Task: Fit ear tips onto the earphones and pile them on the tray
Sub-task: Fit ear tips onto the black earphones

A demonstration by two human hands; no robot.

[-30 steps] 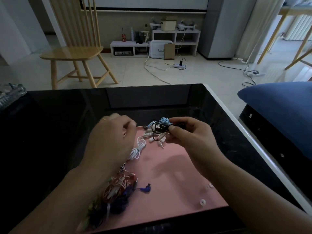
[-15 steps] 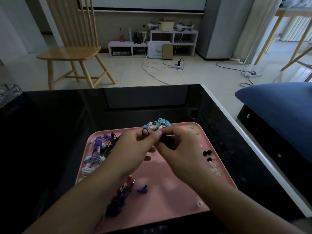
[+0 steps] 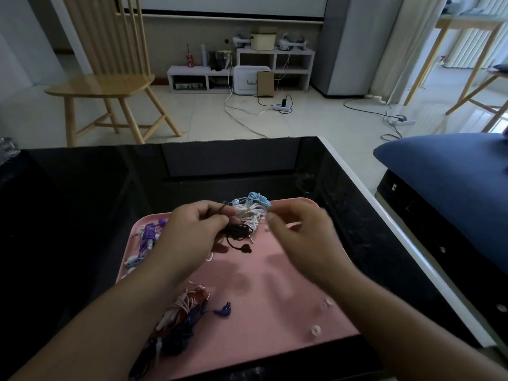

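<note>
A pink tray (image 3: pixel 275 284) lies on the black table (image 3: pixel 82 202). Above the tray's far part, my left hand (image 3: pixel 198 226) grips the cord of a black earphone (image 3: pixel 238 232); its bundle and one bud hang just under my fingers. A little to the right hovers my right hand (image 3: pixel 297 235), blurred, fingers curled, apart from the black earphone. White and light blue earphones (image 3: pixel 251 209) lie behind both hands. Purple earphones (image 3: pixel 149 235) sit at the tray's left edge. A red, white and dark blue pile (image 3: pixel 184 312) lies near the front. Loose white ear tips (image 3: pixel 316 329) dot the tray's right side.
The table's white edge (image 3: pixel 384 215) runs along the right, with a blue cushion (image 3: pixel 445 182) beyond it. A wooden chair (image 3: pixel 104 83) stands on the floor past the table's far left. A glass object (image 3: pixel 8 152) sits at the far left edge.
Half a second ago both hands pinched the black earphone together. My right hand has since come off it and moved right; the black bundle now hangs from my left hand alone.
</note>
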